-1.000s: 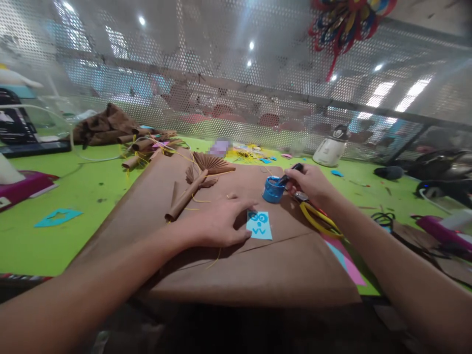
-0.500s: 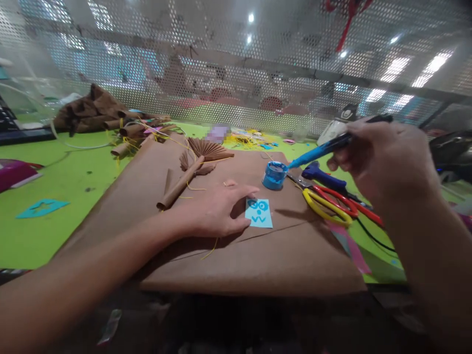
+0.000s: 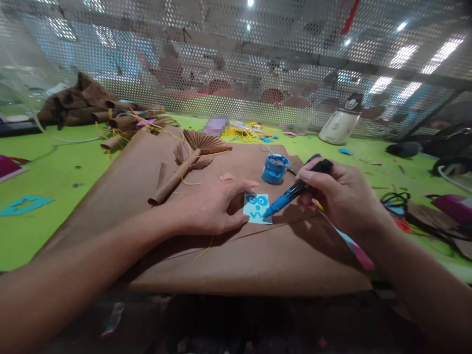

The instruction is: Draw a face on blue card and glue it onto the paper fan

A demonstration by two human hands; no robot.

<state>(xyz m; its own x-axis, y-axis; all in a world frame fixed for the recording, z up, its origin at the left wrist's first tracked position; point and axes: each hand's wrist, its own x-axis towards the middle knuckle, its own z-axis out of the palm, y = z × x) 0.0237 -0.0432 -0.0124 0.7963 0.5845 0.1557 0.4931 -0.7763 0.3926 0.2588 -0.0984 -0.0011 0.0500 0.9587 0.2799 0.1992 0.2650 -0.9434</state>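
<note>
A small light-blue card (image 3: 260, 217) bears a face painted in darker blue. My left hand (image 3: 210, 206) lies on the brown paper beside it, thumb and forefinger spread and touching the card's left and upper edges. In my right hand (image 3: 332, 191) is a black pen (image 3: 283, 199) with a lower end coated in blue, its fingers wrapped round the barrel. The pen's tip touches the card at the right of the painted zigzag mouth. Just behind the card stands an uncapped jar of blue paint (image 3: 275, 169). My right hand mostly hides the scissors.
Brown paper (image 3: 236, 265) covers the middle of the green table (image 3: 92, 160). A folded-paper fan with a rolled stick (image 3: 177, 177) lies to the left. Paper rolls (image 3: 125, 120) are heaped further back. A white bottle (image 3: 339, 125) and black cables (image 3: 416, 211) are on the right.
My right hand has moved down and left, bringing the pen from the paint jar to the card. My left hand stays at the card. The view has shifted slightly.
</note>
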